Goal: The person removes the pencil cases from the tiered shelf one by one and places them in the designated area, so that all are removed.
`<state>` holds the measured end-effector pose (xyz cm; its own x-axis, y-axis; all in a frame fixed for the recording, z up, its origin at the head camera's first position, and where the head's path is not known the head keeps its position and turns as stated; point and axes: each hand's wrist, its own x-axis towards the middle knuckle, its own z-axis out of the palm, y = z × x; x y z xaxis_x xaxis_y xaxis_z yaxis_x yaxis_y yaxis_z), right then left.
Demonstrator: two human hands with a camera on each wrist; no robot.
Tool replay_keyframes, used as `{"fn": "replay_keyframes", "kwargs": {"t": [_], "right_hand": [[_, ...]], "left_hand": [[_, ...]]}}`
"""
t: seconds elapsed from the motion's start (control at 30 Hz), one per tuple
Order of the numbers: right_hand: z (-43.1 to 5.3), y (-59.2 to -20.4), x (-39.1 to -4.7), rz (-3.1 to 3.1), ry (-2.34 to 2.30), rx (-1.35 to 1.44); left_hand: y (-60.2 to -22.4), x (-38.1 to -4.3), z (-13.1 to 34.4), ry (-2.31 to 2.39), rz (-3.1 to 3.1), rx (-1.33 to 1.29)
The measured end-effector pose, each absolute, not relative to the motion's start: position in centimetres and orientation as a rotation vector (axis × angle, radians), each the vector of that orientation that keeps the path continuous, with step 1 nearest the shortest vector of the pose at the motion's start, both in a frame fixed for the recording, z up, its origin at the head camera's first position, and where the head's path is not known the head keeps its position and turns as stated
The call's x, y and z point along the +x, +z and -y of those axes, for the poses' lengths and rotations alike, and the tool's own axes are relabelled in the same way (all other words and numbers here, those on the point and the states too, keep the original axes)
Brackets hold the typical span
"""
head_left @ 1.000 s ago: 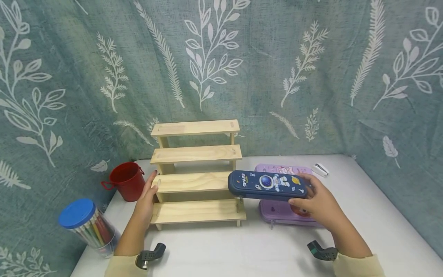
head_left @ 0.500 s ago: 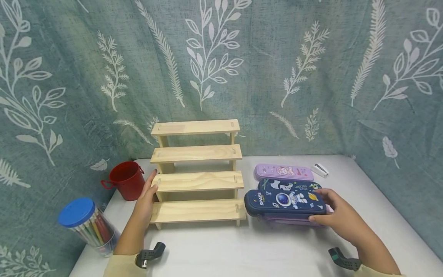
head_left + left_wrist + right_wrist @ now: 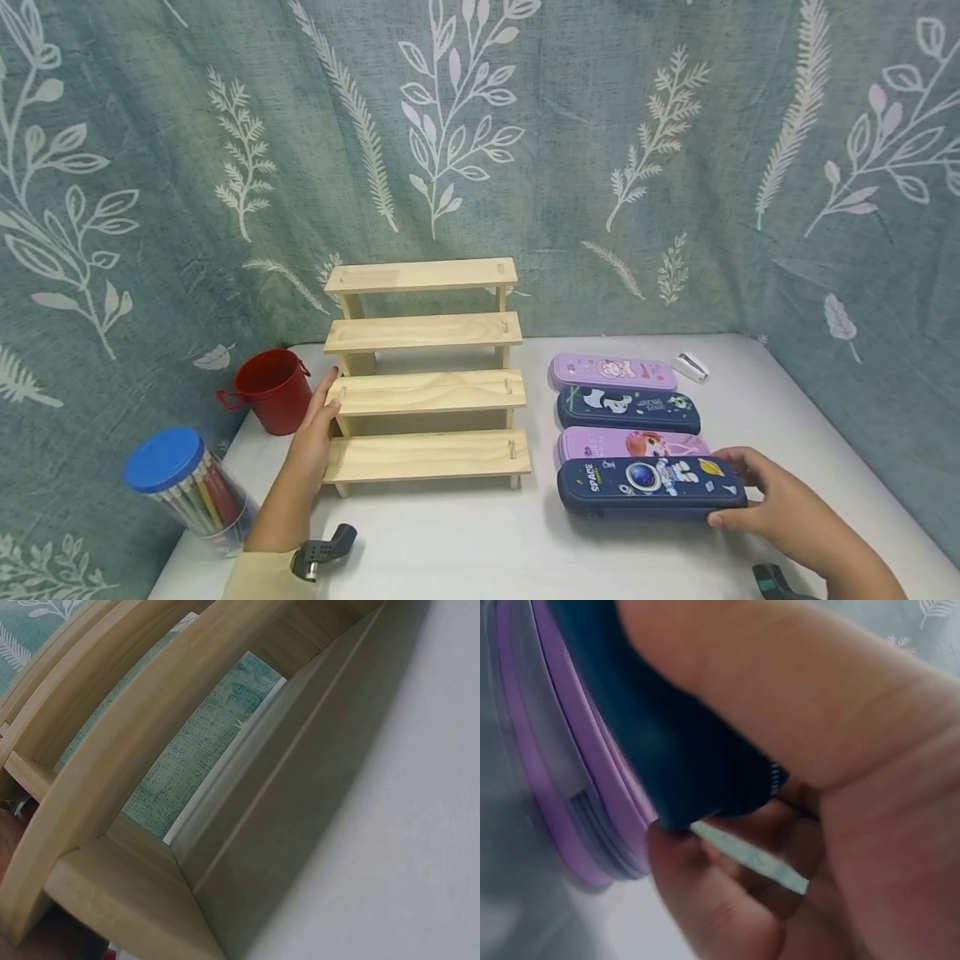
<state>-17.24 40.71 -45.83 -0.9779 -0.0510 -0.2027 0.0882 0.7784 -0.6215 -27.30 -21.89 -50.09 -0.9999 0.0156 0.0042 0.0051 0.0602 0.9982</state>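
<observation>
In the head view my right hand (image 3: 780, 508) grips the right end of a navy pencil case (image 3: 652, 487) with a space print. Thumb in front and fingers behind, it holds the case just in front of a purple pencil case (image 3: 600, 442), whose front edge is hidden. The right wrist view shows the navy case (image 3: 660, 735) pinched beside the purple case (image 3: 592, 750). My left hand (image 3: 307, 446) holds the left end of a board of the four-tier wooden shelf (image 3: 427, 458). In the left wrist view the shelf (image 3: 127, 735) covers most of that hand.
Behind lie a navy panda pencil case (image 3: 622, 408), another purple pencil case (image 3: 611, 371) and a white stapler (image 3: 691, 367). At the left stand a red cup (image 3: 273, 396) and a blue-lidded tub of pencils (image 3: 187, 483). A patterned curtain (image 3: 570, 167) hangs behind the white table (image 3: 420, 542).
My right hand has carried the navy space case rightward, down and towards me, away from the shelf. The panda case and purple case behind it have come into view. The left hand stays put.
</observation>
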Motion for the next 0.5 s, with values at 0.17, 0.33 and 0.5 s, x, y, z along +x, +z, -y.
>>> {"fn": "replay_keyframes", "kwargs": {"t": [0.17,0.33,0.5], "right_hand": [[-41.3,-46.2,-17.1,-2.665,-0.999,0.030],[-41.5,-47.0,-16.8,-2.610,-1.066,0.007],[-41.3,-47.8,-16.9,-2.627,-1.039,-0.002]], "left_hand": [[-50.3,-27.1,22.0,2.162,-2.264,0.030],[-50.3,-27.0,22.0,2.148,-2.263,0.034],[-50.1,-27.3,22.0,2.123,-2.289,0.033]]}}
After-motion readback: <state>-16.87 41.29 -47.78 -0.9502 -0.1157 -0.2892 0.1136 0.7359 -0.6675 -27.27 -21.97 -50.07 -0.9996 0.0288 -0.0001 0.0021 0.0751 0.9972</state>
